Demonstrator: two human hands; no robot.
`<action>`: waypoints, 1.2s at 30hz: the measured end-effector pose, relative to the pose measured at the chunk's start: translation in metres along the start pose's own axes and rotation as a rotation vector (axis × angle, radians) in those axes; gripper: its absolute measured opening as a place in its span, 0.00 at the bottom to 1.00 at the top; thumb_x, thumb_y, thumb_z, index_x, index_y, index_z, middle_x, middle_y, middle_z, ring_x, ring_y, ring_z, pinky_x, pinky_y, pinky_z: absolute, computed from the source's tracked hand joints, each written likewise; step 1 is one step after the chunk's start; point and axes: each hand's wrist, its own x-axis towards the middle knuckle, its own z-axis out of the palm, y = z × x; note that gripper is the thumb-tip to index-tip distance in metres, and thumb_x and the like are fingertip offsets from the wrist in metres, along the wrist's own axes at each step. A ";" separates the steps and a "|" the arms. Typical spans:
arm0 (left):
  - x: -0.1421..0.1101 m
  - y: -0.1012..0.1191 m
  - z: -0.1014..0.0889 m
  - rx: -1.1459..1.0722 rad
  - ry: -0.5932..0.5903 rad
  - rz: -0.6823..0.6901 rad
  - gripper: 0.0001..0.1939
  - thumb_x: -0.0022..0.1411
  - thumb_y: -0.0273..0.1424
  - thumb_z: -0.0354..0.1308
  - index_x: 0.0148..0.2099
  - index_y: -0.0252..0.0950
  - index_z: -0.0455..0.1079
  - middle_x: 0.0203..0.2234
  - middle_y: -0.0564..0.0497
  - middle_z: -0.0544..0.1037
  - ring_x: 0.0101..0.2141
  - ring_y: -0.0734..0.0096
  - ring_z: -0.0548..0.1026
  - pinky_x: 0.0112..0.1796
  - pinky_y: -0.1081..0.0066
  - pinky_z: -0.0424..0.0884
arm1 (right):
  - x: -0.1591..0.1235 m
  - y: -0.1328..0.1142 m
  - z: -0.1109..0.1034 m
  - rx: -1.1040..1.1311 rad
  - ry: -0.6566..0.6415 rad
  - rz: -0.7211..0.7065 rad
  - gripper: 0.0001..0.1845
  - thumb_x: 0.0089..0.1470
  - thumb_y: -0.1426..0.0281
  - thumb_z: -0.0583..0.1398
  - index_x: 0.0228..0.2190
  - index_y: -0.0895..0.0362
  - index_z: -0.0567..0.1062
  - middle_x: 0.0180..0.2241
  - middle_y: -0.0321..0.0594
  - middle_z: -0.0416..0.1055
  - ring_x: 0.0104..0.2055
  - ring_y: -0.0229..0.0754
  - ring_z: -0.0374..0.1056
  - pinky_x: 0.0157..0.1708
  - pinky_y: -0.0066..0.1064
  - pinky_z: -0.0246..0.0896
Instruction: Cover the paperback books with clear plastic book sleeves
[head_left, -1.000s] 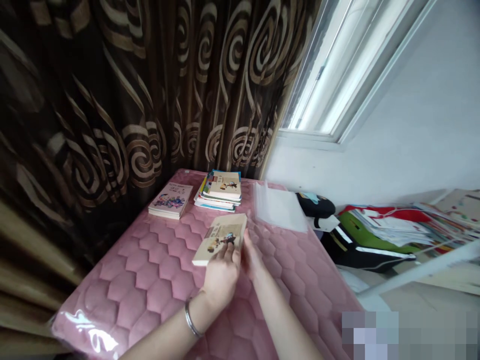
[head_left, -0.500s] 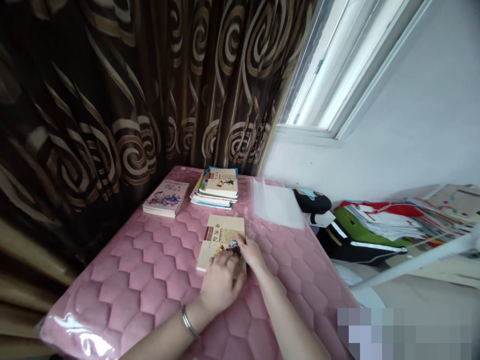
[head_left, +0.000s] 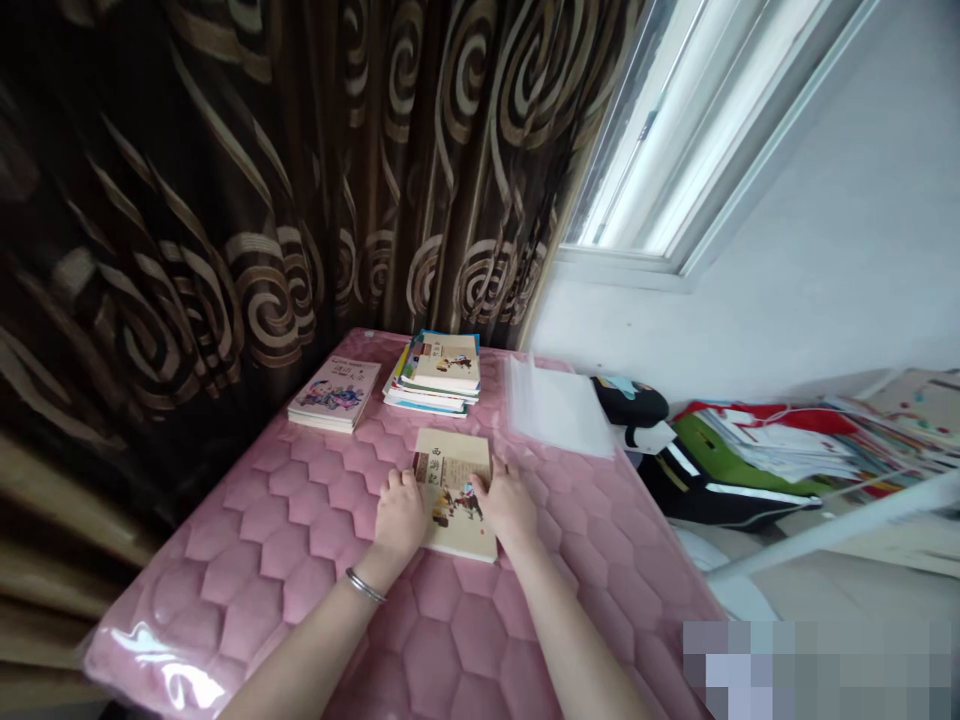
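A cream paperback book [head_left: 461,515] with Chinese characters and small painted figures on its cover lies flat on the pink quilted surface. At its left edge is my left hand [head_left: 402,512], fingers curled against the side, a silver bangle on the wrist. My right hand [head_left: 507,502] grips the opposite edge, its thumb over the cover. Further back stands a stack of books [head_left: 439,375], topped by a similar cream book. To the left of that stack lies a smaller pile with a pale pink cover [head_left: 335,393].
Clear plastic sleeves [head_left: 559,405] lie at the surface's back right. Beyond that edge are a black and green bag [head_left: 720,470] and papers [head_left: 787,445]. A patterned brown curtain [head_left: 315,200] hangs behind, with a window [head_left: 675,130] in the white wall.
My left hand has moved from the cover to the book's left edge, uncovering the printed figures. My right hand stays at the right edge, now slightly lower along it.
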 end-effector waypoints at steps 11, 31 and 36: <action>-0.006 0.008 -0.008 -0.013 -0.065 -0.028 0.16 0.65 0.21 0.46 0.55 0.30 0.63 0.46 0.38 0.71 0.43 0.61 0.77 0.37 0.70 0.73 | 0.010 0.036 0.041 0.196 0.192 -0.335 0.21 0.61 0.66 0.51 0.52 0.52 0.75 0.56 0.47 0.66 0.59 0.49 0.62 0.59 0.45 0.55; 0.027 -0.025 -0.015 -0.576 -0.246 -0.138 0.12 0.59 0.29 0.61 0.46 0.34 0.75 0.41 0.45 0.81 0.41 0.65 0.79 0.42 0.73 0.71 | -0.002 0.031 0.025 0.491 0.104 -0.122 0.23 0.56 0.64 0.52 0.51 0.52 0.77 0.49 0.41 0.76 0.50 0.47 0.69 0.55 0.39 0.62; 0.017 -0.013 -0.022 -0.423 -0.180 -0.128 0.17 0.61 0.27 0.57 0.52 0.30 0.70 0.49 0.37 0.75 0.51 0.58 0.73 0.51 0.65 0.67 | -0.001 0.031 0.028 0.490 0.124 -0.139 0.23 0.56 0.65 0.53 0.50 0.52 0.77 0.50 0.41 0.75 0.53 0.48 0.68 0.55 0.39 0.62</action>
